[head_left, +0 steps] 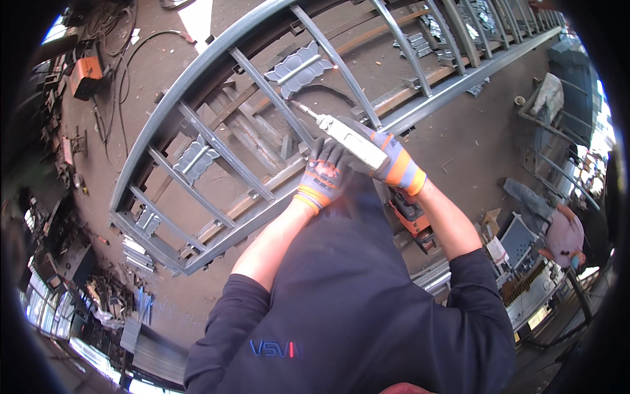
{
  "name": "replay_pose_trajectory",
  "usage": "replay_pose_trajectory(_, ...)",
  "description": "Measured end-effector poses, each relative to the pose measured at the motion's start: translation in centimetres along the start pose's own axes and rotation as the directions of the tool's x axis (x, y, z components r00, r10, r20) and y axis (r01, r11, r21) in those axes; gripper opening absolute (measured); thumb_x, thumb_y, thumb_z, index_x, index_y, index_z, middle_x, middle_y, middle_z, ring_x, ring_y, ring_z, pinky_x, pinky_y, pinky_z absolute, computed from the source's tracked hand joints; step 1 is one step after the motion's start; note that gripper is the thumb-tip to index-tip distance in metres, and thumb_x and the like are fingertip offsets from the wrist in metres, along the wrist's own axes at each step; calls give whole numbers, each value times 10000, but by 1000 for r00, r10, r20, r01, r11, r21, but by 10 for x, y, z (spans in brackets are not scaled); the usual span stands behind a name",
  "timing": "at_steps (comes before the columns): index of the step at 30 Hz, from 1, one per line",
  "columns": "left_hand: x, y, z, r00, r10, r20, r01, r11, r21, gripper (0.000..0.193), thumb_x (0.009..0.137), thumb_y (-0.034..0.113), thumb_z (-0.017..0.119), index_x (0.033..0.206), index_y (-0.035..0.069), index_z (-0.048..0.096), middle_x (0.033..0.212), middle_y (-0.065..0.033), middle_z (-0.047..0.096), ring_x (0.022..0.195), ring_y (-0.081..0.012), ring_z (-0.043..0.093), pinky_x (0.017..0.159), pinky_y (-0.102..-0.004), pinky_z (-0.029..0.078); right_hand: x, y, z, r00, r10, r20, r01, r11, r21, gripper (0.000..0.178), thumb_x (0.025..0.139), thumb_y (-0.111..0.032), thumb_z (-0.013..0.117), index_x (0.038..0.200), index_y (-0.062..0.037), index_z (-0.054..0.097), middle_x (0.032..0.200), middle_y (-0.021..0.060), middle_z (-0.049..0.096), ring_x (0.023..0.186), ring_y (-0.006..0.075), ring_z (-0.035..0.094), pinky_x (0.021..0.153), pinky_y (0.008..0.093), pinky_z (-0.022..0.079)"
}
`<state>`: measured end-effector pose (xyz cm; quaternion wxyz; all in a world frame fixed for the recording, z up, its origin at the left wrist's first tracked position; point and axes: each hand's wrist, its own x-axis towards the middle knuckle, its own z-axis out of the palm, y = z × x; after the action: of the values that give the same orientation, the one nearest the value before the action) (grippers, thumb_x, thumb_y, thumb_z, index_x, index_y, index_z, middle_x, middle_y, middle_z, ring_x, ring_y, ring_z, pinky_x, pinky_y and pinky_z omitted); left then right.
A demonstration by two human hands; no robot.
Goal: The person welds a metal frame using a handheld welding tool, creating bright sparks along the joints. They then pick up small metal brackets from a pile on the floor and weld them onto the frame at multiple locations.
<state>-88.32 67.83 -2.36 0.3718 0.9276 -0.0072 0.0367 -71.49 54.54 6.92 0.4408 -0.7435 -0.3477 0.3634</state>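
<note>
A white, boxy handheld welding gun (pixel 353 141) with a slim metal nozzle is gripped by my right hand (pixel 394 161). Its tip points up and left, close to a bar of the grey metal frame (pixel 266 85). My left hand (pixel 325 169) is closed beside the gun's lower left side, its fingers bent against it; part of that grip is hidden. Both hands wear dark gloves with orange and grey striped cuffs. Just beyond the nozzle, a leaf-shaped metal ornament (pixel 298 69) sits between two crossbars of the frame. Similar ornaments (pixel 195 159) sit farther left.
The large arched frame spans the space ahead of me. An orange machine (pixel 86 77) with cables stands far left. Below my right forearm is an orange-and-black power tool (pixel 415 220). Another person (pixel 561 233) is at the right, near a metal rack (pixel 558 125). Scrap pieces (pixel 138 253) lie left.
</note>
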Motion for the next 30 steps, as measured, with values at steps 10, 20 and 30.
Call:
replay_pose_trajectory(10,0,5,9,997,33,66,-46,978,206,400,840,240,784,1164,21,700,1304,-223,677,1338,-416,603,1258,-643,341,25,35,-21,977,-167,131,153,982,109,697,944,-174,784,1577,-35,528,1487,186,655,1306,368,669,1092,407,533)
replay_pose_trajectory(20,1,6,7,988,-18,155,-22,968,251,538,793,315,819,1221,15,692,1314,-202,662,1356,-411,590,1301,-641,288,33,70,-20,941,-317,120,317,948,18,704,931,-207,800,1562,-35,541,1407,215,660,1181,422,670,1030,444,550)
replay_pose_trajectory(30,8,11,2,995,-27,92,5,974,228,448,780,188,774,1201,42,727,1252,-156,694,1251,-336,654,1216,-605,413,38,62,-27,941,-317,116,307,947,96,712,929,-177,816,1567,-28,537,1484,212,626,1305,386,642,1106,414,517)
